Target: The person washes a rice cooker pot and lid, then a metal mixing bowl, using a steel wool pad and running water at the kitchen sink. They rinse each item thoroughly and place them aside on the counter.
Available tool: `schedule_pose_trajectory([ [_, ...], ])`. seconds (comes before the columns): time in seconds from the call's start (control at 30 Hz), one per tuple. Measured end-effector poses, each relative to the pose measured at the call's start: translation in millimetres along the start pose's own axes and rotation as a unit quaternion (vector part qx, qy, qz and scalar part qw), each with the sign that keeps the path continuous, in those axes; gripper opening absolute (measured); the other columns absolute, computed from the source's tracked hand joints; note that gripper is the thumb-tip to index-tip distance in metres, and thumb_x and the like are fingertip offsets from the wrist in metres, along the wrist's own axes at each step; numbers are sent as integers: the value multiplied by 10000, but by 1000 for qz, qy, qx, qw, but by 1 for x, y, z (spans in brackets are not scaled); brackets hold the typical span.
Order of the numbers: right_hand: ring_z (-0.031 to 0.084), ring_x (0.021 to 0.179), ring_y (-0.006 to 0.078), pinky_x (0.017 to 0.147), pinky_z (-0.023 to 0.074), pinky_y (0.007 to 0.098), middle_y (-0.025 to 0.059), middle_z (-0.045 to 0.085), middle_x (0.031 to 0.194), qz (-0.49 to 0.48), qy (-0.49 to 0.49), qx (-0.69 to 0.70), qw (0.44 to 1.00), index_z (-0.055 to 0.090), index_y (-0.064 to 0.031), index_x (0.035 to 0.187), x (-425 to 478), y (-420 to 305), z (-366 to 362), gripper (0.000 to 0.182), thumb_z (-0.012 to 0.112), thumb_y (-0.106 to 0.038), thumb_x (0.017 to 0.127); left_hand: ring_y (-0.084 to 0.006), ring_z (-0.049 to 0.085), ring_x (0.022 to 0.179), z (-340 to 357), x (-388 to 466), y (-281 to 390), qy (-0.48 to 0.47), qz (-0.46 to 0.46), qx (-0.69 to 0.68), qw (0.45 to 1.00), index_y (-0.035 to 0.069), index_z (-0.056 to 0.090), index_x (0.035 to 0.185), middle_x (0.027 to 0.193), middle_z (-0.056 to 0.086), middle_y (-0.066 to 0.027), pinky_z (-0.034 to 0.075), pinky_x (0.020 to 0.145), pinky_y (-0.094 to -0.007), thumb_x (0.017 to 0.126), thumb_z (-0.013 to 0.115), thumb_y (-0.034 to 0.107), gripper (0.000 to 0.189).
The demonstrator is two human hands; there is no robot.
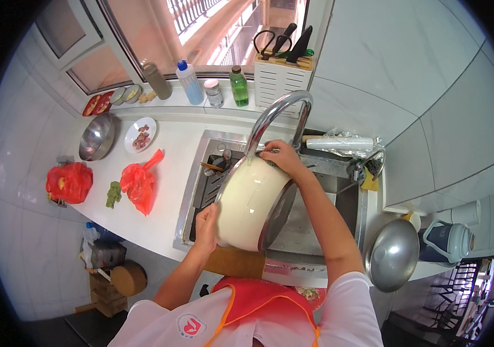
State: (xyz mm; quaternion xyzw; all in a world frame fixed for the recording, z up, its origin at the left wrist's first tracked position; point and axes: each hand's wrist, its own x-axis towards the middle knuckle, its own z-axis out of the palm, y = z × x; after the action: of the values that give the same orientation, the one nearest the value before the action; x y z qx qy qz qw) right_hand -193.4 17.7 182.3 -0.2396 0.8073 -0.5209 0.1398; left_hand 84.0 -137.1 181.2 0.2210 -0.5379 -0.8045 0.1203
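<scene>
A cream-coloured cooking pot (249, 199) is tipped on its side over the stainless steel sink (316, 247), its metal base (279, 214) turned to the right. My left hand (206, 227) grips the pot near its rim at the left. With my right hand (283, 157) I press a dark scouring pad (268, 162) against the pot's outer wall, at the far side. The spout of a chrome faucet (279, 104) hangs right above the pot, close to my right fingers. Most of the pad is hidden beneath those fingers.
Chopsticks (212, 167) lie in the sink's left part. On the counter are a steel bowl (97, 138), a plate of meat pieces (146, 122) and red plastic bags (138, 182). A knife block (282, 82) stands behind the faucet. A metal wok or lid (394, 256) leans at right.
</scene>
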Motion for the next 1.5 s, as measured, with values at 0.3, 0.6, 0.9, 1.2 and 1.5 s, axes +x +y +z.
schedule_pose_trajectory([
  [0.3,640,864,191,783,491,321,76,688,904,-91,-91,67,989,637,-40,850,-10,-25,-3,213,723,-233,820,-122,630,976,-8,-8,23,-123,-120,79,982,-2,660,1179,1066,693,-59,485,861,-280,971,625,431,482],
  [0.6,636,854,285,739,488,390,99,694,952,-164,39,-59,984,651,-48,882,-41,-55,19,167,717,-188,818,-148,638,901,39,66,48,-97,-117,155,976,-9,656,1141,1034,692,-96,503,790,-297,1033,448,531,589],
  [0.9,578,1107,301,931,421,451,79,601,1279,-291,82,-172,938,654,-113,802,-130,-89,52,147,769,-169,730,-70,537,725,44,56,31,-57,-74,154,984,8,706,935,818,652,-17,442,647,-251,1042,433,531,599],
  [1.2,637,887,297,777,491,395,148,648,942,88,58,68,992,631,1,916,-23,20,-3,333,705,-315,844,-69,567,754,27,28,16,-38,-13,125,991,-31,711,1036,873,690,-26,464,669,-242,1026,547,434,492],
  [1.5,561,1099,337,972,382,507,144,590,1206,-355,105,-163,915,541,-56,893,-148,-84,54,186,690,-50,781,-133,650,829,15,37,26,50,-41,42,997,-45,673,1096,993,710,-101,526,749,-278,1038,507,441,517],
])
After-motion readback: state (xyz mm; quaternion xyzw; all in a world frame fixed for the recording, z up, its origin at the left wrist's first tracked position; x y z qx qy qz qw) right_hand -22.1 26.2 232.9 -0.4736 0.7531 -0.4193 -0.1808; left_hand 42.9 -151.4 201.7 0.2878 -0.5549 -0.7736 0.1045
